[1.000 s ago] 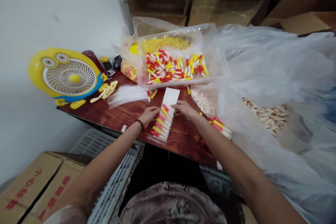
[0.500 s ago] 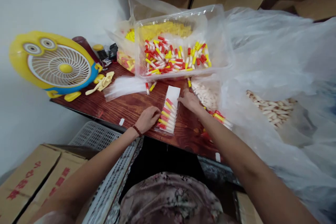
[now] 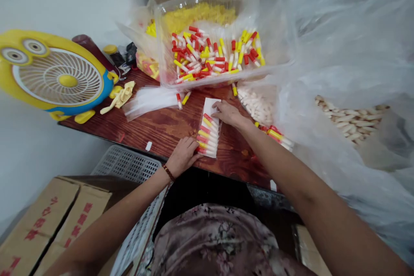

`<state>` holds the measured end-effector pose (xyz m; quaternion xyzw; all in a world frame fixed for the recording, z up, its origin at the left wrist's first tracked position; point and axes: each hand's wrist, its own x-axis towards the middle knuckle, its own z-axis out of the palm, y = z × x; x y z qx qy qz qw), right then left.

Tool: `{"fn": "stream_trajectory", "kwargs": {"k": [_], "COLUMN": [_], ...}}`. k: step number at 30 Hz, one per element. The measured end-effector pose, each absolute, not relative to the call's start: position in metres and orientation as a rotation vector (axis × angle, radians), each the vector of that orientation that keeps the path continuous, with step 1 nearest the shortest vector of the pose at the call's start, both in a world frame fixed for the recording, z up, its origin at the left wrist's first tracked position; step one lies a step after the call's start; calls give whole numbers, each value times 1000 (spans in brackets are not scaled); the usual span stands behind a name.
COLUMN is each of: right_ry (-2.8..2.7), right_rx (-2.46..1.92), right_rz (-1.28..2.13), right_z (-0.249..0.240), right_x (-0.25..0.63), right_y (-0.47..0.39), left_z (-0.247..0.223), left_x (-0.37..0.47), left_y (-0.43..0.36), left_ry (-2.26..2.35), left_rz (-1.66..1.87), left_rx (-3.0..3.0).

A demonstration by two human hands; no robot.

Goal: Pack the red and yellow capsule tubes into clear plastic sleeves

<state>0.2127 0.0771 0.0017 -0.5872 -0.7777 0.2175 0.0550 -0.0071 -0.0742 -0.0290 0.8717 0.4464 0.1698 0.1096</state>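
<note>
On the table edge in front of me lies a clear plastic packet with a white card and a row of white sticks with red and yellow caps inside. My left hand has its fingers curled at the packet's lower left corner, thumb and fingertips on its edge. My right hand reaches over the right side, fingertips closed on the upper part of the card. Beyond the packet, a clear plastic tray holds many loose capped sticks. One red-capped stick and a yellow-capped one lie on the table.
A stack of clear sleeves lies left of the packet, beside pale yellow gloves and a yellow fan. A bag of white pieces stands right, near a large plastic sheet. Cardboard boxes stand lower left.
My right hand has moved from beside the packet's right edge onto its upper part. My left hand has slid slightly down to the packet's lower corner. The camera view has tilted and come closer.
</note>
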Motion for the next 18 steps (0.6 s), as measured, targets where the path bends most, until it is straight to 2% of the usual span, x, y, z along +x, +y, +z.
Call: {"fn": "stream_trajectory", "kwargs": {"k": [11, 18], "right_ry": [-2331, -2321], "right_rx": [-1807, -1784], "right_rz": [721, 704], "right_z": [5, -4], "right_x": [210, 213], "right_y": [83, 89], "left_z": [-27, -31], "left_x": [-10, -2], "left_y": [-75, -64], "left_ry": [1282, 1264], "left_rz": [727, 602], "left_rx": [2406, 2409]}}
